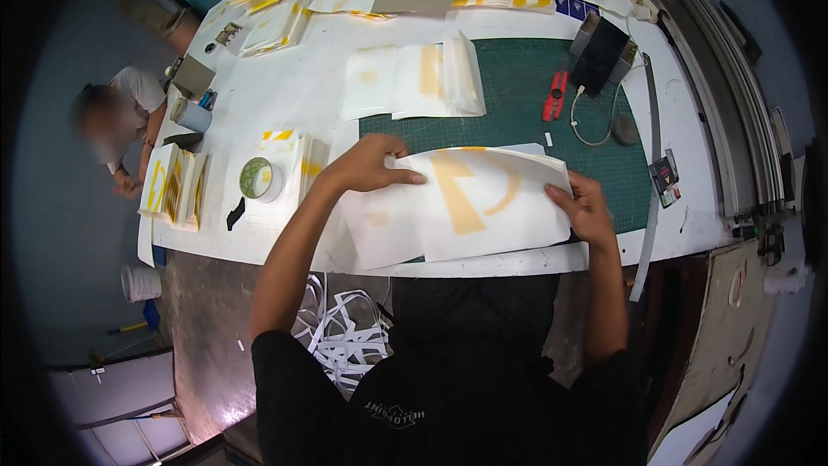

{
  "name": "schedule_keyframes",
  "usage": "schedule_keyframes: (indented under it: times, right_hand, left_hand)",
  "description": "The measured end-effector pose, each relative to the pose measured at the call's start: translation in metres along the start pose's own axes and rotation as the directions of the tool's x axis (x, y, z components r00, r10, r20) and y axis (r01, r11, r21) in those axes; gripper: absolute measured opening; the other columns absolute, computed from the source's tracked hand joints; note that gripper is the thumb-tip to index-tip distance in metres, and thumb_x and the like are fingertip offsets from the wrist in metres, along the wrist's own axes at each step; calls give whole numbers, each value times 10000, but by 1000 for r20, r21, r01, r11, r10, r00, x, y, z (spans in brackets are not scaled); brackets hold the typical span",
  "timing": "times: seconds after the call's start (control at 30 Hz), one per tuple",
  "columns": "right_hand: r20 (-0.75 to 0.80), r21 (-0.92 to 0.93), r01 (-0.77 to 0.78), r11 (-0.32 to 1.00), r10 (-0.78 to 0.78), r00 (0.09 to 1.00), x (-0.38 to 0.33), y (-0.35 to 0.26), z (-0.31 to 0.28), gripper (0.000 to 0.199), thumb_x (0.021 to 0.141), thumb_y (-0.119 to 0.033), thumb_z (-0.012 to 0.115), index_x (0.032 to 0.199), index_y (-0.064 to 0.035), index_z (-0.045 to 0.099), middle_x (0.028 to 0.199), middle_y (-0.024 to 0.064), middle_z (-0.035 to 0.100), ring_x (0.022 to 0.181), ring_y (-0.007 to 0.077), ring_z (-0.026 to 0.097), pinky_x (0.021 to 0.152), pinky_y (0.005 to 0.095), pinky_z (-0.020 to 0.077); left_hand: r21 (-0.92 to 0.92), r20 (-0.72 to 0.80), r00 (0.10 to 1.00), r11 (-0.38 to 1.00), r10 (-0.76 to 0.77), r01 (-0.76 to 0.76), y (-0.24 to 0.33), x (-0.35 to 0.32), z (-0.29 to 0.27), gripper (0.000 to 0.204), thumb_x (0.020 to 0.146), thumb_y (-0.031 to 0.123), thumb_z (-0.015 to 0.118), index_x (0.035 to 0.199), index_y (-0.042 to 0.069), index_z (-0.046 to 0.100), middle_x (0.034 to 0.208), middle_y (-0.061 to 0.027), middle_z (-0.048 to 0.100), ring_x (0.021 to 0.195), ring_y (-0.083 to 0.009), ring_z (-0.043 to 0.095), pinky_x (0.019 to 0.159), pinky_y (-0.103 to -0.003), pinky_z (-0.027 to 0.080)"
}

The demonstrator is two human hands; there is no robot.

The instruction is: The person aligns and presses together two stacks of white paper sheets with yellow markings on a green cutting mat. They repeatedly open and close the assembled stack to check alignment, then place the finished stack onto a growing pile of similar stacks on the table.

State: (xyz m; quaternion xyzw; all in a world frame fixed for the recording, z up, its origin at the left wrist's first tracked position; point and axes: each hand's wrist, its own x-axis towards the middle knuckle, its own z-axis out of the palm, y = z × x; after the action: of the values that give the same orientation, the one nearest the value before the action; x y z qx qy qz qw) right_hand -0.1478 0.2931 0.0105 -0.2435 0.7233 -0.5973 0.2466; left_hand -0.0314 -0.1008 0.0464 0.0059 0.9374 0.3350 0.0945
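A white sheet with pale yellow shapes [483,203] lies at the near edge of the white table [293,95], partly over a green cutting mat [535,95]. My left hand [366,166] presses flat on the sheet's upper left corner, fingers stretched toward the right. At the sheet's right edge, my right hand [586,207] pinches the paper with fingers curled over it. More white sheets [379,229] lie underneath.
A roll of tape [257,178] and stacks of yellow-and-white sheets [177,185] sit to the left. A red cutter [555,95], black box [604,52] and cable lie on the mat. Another person [121,116] is beyond the table's left side. Paper scraps [341,336] litter the floor.
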Motion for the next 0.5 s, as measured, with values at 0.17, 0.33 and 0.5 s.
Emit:
schedule_keyframes:
  times: [0.17,0.33,0.5]
  right_hand:
    - [-70,-76,185,980,-190,979,-3,-8,17,332,1003,-101,695,1304,36,683,1100,148,774,1004,191,714,915,349,545]
    - [-125,53,151,987,-144,982,-8,17,17,274,970,-44,743,1237,-1,702,1153,123,759,1086,194,698,987,355,522]
    - [-115,84,283,955,-273,955,3,24,27,310,955,36,719,1254,17,642,1193,168,754,1140,228,697,1040,396,525]
  left_hand:
    - [239,-208,976,971,64,-13,50,-40,-34,473,825,419,891,874,-16,712,830,-170,703,801,-417,652,708,-481,508]
    - [437,-297,943,899,151,-6,107,-57,-39,355,776,276,907,881,16,690,809,-147,632,762,-387,637,690,-469,495]
    - [531,-222,964,848,146,-6,97,-50,-21,335,791,229,879,978,43,673,880,-122,642,862,-347,641,776,-471,504]
